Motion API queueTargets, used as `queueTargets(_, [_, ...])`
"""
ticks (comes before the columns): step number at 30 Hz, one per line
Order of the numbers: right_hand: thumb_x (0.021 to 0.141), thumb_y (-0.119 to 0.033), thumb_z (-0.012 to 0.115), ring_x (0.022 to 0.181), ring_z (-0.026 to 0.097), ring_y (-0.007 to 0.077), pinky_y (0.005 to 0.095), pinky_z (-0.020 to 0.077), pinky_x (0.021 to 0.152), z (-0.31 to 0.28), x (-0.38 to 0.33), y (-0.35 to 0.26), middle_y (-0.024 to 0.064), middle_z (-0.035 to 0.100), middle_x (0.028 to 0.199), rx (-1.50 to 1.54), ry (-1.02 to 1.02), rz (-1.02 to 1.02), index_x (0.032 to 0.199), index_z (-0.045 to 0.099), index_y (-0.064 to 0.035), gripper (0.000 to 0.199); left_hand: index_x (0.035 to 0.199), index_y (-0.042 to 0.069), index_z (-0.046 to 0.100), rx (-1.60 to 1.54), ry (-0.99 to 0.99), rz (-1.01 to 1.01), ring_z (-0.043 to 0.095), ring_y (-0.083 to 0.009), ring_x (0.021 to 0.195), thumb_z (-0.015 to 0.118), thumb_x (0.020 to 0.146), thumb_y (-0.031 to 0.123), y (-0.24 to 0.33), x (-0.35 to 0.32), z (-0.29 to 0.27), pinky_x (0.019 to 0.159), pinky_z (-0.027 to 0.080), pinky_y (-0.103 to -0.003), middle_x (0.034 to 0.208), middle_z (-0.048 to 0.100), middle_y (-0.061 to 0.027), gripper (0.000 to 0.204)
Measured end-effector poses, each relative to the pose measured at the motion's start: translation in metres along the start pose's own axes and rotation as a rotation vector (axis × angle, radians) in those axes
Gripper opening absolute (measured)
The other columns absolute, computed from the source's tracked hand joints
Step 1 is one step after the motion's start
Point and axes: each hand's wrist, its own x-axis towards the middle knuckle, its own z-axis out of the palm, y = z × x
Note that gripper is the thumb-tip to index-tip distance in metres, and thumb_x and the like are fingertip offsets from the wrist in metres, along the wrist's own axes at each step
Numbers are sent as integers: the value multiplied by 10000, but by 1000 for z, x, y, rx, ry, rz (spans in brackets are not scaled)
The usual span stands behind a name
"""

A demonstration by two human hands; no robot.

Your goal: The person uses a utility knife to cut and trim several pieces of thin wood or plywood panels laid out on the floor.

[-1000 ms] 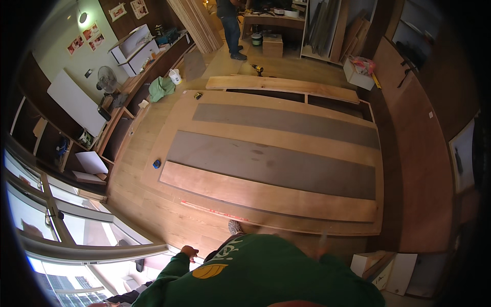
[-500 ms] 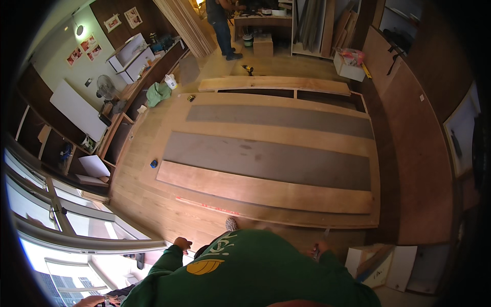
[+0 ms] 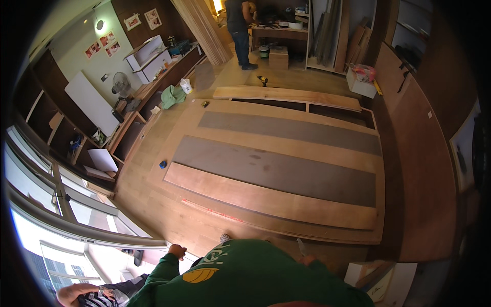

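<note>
My left hand is out to the left by the window frame, its fingers curled in with nothing visible in them. On the right, my right hand is closed round a pale, flat blade-like tool, whose tip points up and away from me; its handle is hidden in the hand. Just ahead of both hands lies a large wooden panel. On it rest a narrower light-wood board and grey strips, the wider grey strip nearer to me. Neither hand touches the panel.
A blue tape measure lies left of the panel; a yellow drill sits beyond it. A person stands at the far workbench. Another person's arm shows lower left. A long panel leans along the right.
The view has shifted, so the room sits lower and further right. My right hand and its tool show more plainly, nearer my body. More of the person at lower left has come into view.
</note>
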Motion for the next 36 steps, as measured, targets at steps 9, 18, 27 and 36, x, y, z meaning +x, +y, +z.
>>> queueTargets(9, [910,-131,715,707,652,237,403,507,615,-126,-45,-72,129,685,851,1269,388,614,1024,659,35,209,1143,118,649,-287,-169,-128,716,-213,980,802,785,248,-25,-18,63,797,571,-390,1108,746,42,410])
queueTargets(18, [840,-155,779,723,686,253,395,567,623,-118,5,-120,187,690,863,828,237,459,1075,621,109,388,941,136,758,-608,9,-78,710,-267,839,395,970,370,-80,6,165,754,540,-402,909,757,-76,433])
queueTargets(27, [803,-194,827,562,683,259,398,549,437,-184,29,-333,173,691,737,825,372,524,1166,614,101,514,820,157,788,-492,-367,88,729,-226,837,804,739,461,-239,50,244,792,555,-412,842,764,-61,315])
queueTargets(36, [789,-154,768,647,729,263,353,574,562,-218,71,-418,201,702,732,403,424,426,1022,682,91,349,1176,33,579,-1597,36,-297,691,-277,902,577,971,152,-297,79,156,740,601,-445,1076,686,-120,237])
